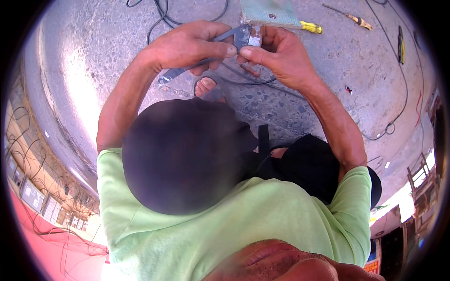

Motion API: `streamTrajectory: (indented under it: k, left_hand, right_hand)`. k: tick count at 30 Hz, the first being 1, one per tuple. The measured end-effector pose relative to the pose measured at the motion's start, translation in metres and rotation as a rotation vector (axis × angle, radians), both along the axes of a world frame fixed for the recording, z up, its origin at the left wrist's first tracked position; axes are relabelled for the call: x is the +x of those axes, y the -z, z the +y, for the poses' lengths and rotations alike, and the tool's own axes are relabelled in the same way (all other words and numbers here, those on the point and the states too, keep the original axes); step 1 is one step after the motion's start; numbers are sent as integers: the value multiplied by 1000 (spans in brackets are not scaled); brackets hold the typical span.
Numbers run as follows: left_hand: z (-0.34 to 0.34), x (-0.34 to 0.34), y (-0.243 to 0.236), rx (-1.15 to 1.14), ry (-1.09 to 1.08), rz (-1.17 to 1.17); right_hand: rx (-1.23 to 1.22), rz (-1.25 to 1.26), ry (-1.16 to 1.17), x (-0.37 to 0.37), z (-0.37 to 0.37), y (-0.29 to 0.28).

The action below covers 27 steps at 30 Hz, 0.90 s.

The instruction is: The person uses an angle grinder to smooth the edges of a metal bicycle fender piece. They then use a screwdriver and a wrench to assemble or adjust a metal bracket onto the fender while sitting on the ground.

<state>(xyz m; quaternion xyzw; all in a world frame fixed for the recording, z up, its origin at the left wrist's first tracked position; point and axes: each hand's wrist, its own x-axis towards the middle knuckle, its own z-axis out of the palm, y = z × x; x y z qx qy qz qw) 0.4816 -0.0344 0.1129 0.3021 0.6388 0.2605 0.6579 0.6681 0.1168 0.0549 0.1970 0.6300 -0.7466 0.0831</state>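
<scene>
My left hand point(199, 46) is closed on a grey flat metal piece with two long arms point(173, 75). One arm slants down to the left under the hand, its end worn bright. The arms meet a plate with small holes by my left thumb. My right hand point(283, 54) pinches a small block with a scuffed whitish face point(254, 35), pressed against that plate. Whether the block and the plate are joined I cannot tell. My right thumb lies near the lower edge of the block, and its fingers are partly hidden behind it.
Just beyond my hands lies a pale teal board point(272, 13), with a yellow-handled screwdriver point(311, 27) at its edge. Farther right are a long thin screwdriver point(358, 21) and yellow-and-black pliers point(401, 44). Black cables point(398, 70) cross the concrete floor. My sandalled foot point(205, 86) is below my hands.
</scene>
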Motion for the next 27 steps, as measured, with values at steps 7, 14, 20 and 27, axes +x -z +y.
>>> streamTrajectory:
  k: [7, 14, 20, 27]
  left_hand:
    - [-1, 1, 3, 9, 11, 43]
    - [0, -2, 3, -14, 26, 10]
    - [-3, -3, 6, -4, 26, 26]
    - [-5, -4, 8, -4, 41, 28]
  right_hand:
    - [49, 20, 10, 3, -2, 2]
    - [51, 1, 16, 5, -4, 6]
    - [95, 41, 11, 5, -7, 8]
    - [45, 26, 80, 6, -11, 12]
